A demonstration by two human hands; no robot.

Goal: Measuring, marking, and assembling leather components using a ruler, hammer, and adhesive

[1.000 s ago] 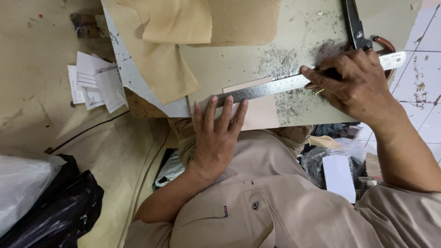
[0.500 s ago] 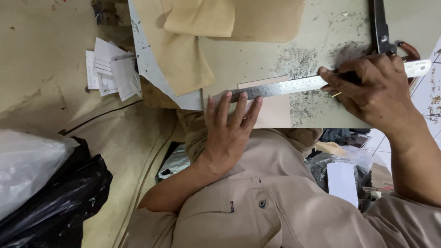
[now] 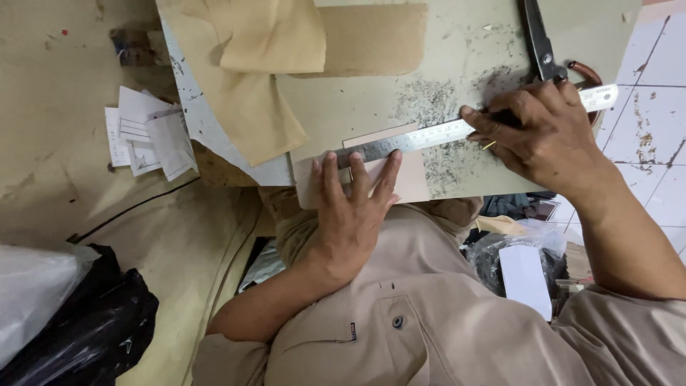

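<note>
- Nearest, the left hand lies flat, fingers spread, pinning a long steel ruler over a pale pink rectangular leather piece.
- The right hand has its fingers curled round a slim tool at the ruler's edge; marking or cutting, I cannot tell which.
- The grey, scored worktop carries both.
- Beyond lie tan leather offcuts and dark metal shears.

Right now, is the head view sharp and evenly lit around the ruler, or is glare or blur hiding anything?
Head view: sharp, no motion blur; light soft and even. The steel ruler shows mild sheen, no blinding glare. Left hand and right hand are crisp. Frame edges bend slightly.
</note>
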